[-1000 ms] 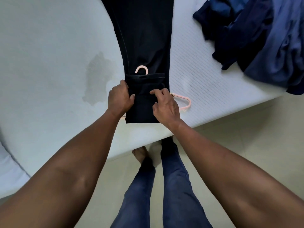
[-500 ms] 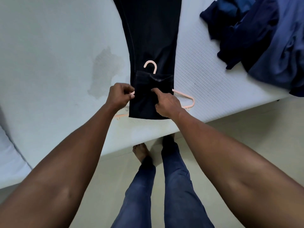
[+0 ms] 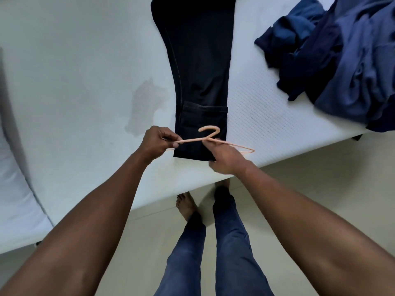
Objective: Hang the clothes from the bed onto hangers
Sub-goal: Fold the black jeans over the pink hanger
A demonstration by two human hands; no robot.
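White bed (image 3: 74,71), dark trousers (image 3: 198,60) folded over pink hanger (image 3: 210,133), left hand (image 3: 155,144) and right hand (image 3: 227,159) gripping it

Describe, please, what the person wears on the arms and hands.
Nothing is worn. The left hand and right hand are bare: no glove, watch or bracelet shows. The left forearm and right forearm are bare too, with no sleeve in view.
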